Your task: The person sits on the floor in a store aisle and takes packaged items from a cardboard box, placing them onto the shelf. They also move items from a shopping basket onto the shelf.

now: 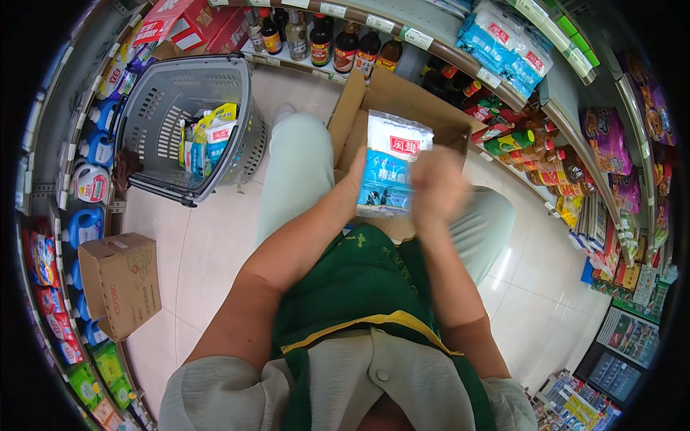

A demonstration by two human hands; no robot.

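A blue and white plastic packet of salt [385, 180] is upright in front of me, over an open cardboard box [347, 108] between my knees. My left hand [357, 180] grips its left edge. My right hand [439, 186], blurred, overlaps the packet's right side; whether its fingers hold the packet cannot be told. More blue and white packets [493, 46] lie stacked on the shelf at the upper right. A grey plastic shopping basket [156, 91] stands on the floor at the left, with several yellow and blue packets [207, 143] inside.
Sauce bottles [345, 48] line the lower shelf ahead, and oil bottles [560, 167] fill the one at right. A brown cardboard box [129, 285] stands on the tiled floor [199, 226] at left, beside shelves of detergent bottles [97, 148]. A red carton [199, 27] is behind the basket.
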